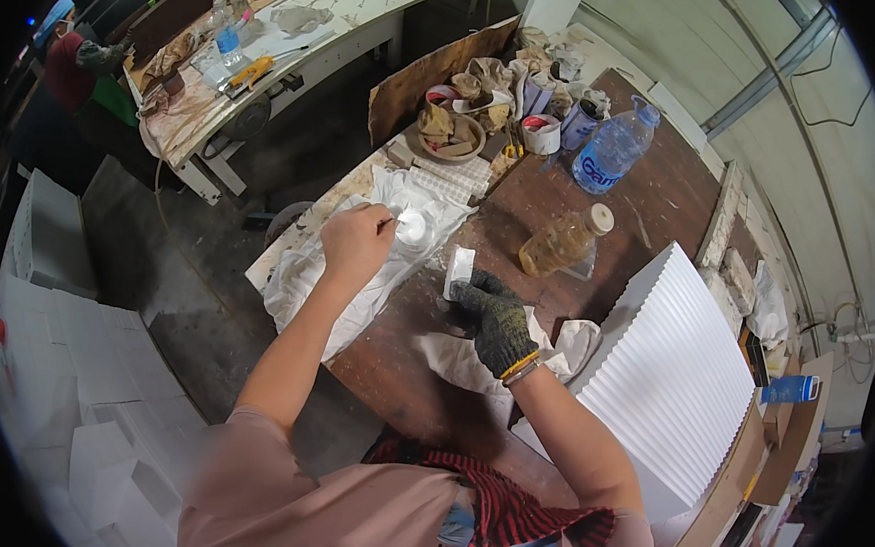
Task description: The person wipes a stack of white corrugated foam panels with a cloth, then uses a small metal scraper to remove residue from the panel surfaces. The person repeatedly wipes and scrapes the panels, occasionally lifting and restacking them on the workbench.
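Note:
My bare left hand (354, 240) is closed in a pinch over a crumpled white plastic sheet (301, 290). What its fingers hold is too small to make out. Just beside the fingertips, a mound of white paste (413, 224) sits on the sheet. To the right, my right hand (495, 322) wears a dark grey knit glove with a yellow cuff edge. Its fingers are closed round the lower end of a small white rectangular block (460, 267), which is held upright above the brown tabletop (392, 366). White cloth or paper (452, 360) lies under the right hand.
A capped bottle of amber liquid (567, 239) and a large clear water bottle (615, 149) stand beyond my right hand. Cans (540, 134) and a bowl (453, 139) crowd the far end. White ribbed panels (667, 378) are stacked at right. Another person (79, 71) is far left.

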A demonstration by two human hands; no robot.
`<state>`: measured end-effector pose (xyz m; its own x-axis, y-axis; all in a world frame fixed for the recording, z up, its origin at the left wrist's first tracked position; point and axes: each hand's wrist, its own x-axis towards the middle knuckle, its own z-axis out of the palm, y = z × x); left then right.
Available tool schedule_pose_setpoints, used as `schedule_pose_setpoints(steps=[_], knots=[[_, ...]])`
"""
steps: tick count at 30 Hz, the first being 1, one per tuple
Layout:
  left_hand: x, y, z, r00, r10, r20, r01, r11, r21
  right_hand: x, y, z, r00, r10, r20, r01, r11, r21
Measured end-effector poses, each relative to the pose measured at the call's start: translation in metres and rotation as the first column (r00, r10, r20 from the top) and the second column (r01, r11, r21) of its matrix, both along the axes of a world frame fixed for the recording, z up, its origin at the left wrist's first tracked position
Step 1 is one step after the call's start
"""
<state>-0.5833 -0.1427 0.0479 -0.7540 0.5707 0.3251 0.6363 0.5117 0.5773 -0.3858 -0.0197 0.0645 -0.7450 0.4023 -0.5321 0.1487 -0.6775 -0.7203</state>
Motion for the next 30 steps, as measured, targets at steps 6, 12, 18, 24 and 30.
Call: schedule_pose_setpoints(steps=[6, 12, 18, 24, 30], knots=[[0.001, 0.004, -0.009, 0.998, 0.023, 0.053, -0.025, 0.999, 0.037, -0.004, 0.006, -0.002, 0.999, -0.026, -0.047, 0.023, 0.998, -0.063], [-0.010, -0.017, -0.025, 0.856, -0.022, 0.516, -0.216, 0.893, 0.396, -0.010, 0.022, -0.047, 0.977, 0.104, -0.185, -0.046, 0.955, 0.294], [0.008, -0.033, -0.027, 0.538, -0.279, 0.795, -0.470, 0.684, 0.558, -0.027, 0.020, -0.076, 0.932, 0.267, -0.244, -0.108, 0.850, 0.516], [0.032, -0.030, -0.034, 0.486, -0.331, 0.809, -0.327, 0.789, 0.519, -0.040, 0.005, -0.057, 0.969, 0.075, -0.234, 0.018, 0.928, 0.373], [0.044, -0.028, -0.037, 0.564, -0.351, 0.747, -0.336, 0.729, 0.596, -0.040, 0.008, -0.048, 0.967, -0.022, -0.254, 0.027, 1.000, 0.014]])
